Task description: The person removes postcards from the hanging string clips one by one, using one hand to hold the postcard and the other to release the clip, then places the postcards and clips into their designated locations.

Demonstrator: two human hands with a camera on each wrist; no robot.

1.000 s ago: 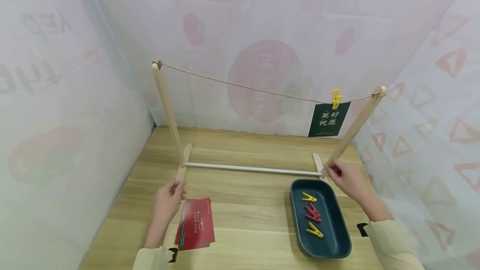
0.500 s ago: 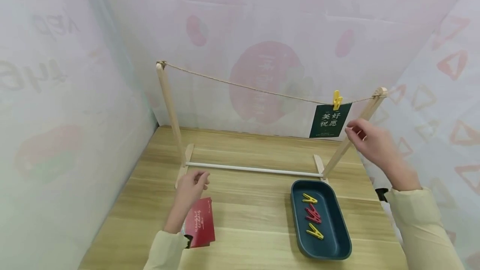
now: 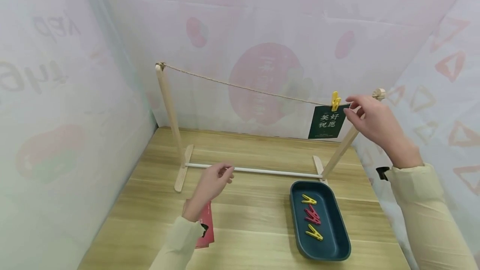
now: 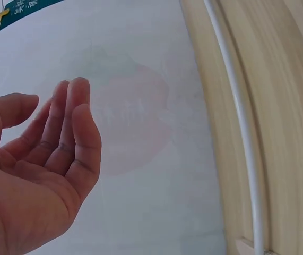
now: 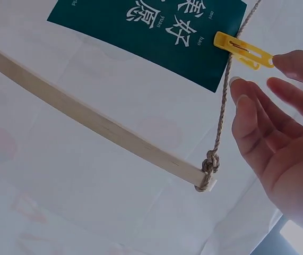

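A dark green card [image 3: 327,121] with white characters hangs from the twine [image 3: 258,91] by a yellow clothespin [image 3: 335,101]. My right hand [image 3: 376,121] is raised beside the card's upper right corner. In the right wrist view, a fingertip overlaps the free end of the clothespin [image 5: 244,50]; whether it touches I cannot tell. The fingers are bent loosely with nothing between them. My left hand [image 3: 214,181] hovers above the table, its fingers relaxed and holding nothing. In the left wrist view, the left hand's palm [image 4: 40,196] shows bare. Below the left forearm lie red cards [image 3: 206,224], partly hidden.
Wooden posts [image 3: 170,113] on feet hold up the twine, joined low down by a white rod [image 3: 258,171]. A dark blue tray [image 3: 333,249] at the front right contains yellow clothespins [image 3: 314,233] and red clothespins [image 3: 312,215]. Printed sheets surround the table.
My right hand has risen from beside the tray to the clothespin on the twine. My left hand has moved right and forward, away from the red cards.
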